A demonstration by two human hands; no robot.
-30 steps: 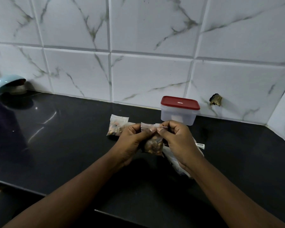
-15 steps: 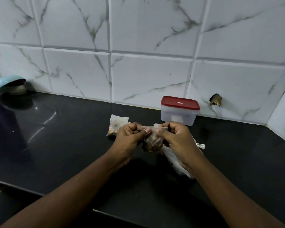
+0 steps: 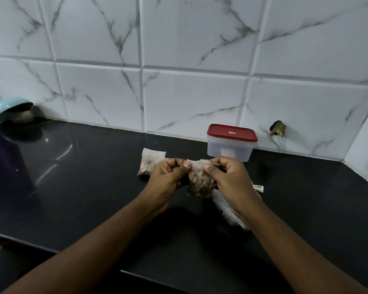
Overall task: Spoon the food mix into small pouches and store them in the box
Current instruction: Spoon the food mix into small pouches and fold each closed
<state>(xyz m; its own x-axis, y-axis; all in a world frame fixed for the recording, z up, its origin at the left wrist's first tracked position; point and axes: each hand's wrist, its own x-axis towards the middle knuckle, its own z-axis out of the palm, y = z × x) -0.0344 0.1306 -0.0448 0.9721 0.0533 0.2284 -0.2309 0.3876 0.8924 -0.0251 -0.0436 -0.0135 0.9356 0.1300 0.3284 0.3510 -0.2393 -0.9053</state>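
Step in hand, as judged: sealing a filled pouch. The left hand and right hand meet at frame centre. Each pinches the top edge of one small clear pouch between the thumb and curled fingers. The pouch hangs upright just above the black surface. Its lower half is packed with brown food mix, and its top strip is stretched flat between the two pinches. Whether the seal is pressed fully shut cannot be told; the edge is too thin to read.

Next move, as judged: work the pinch along the strip to finish the closure, then free one hand for the box. Its red lid is on, so nothing goes in until that comes off.

Containers:
- The box is translucent and stands right of centre against the tiled wall, just behind the hands. No brown shows through its wall.
- A second pouch, holding similar mix, lies on the surface just left of the left hand.
- A bundle of clear plastic lies under the right wrist.
- A pale blue bowl sits tilted at far left of the frame.
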